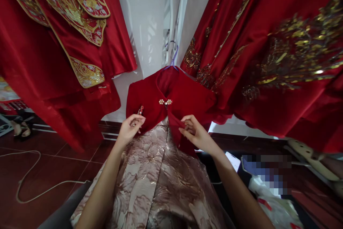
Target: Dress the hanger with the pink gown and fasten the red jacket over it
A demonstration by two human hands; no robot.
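A short red jacket [150, 88] with a pearl-flower clasp [165, 102] at its neck hangs on a purple hanger [174, 59]. Under it falls a pinkish brocade dress [144, 164] with a leaf-like pattern. My left hand [130, 127] is closed at the jacket's left front, fingers pinched on a red beaded brooch [140, 109] whose top sticks out above them; whether cloth is also gripped is hidden. My right hand [195, 132] pinches the loose front edge of the jacket, lifting it slightly to show the lining.
Red embroidered garments [88, 4] hang at left, and red sequined gowns [294, 61] at right. A pale cable [40, 164] curls over the tiled floor. Shoes [25, 129] stand far left. A phone [232, 161] and plastic bags [278, 211] lie at lower right.
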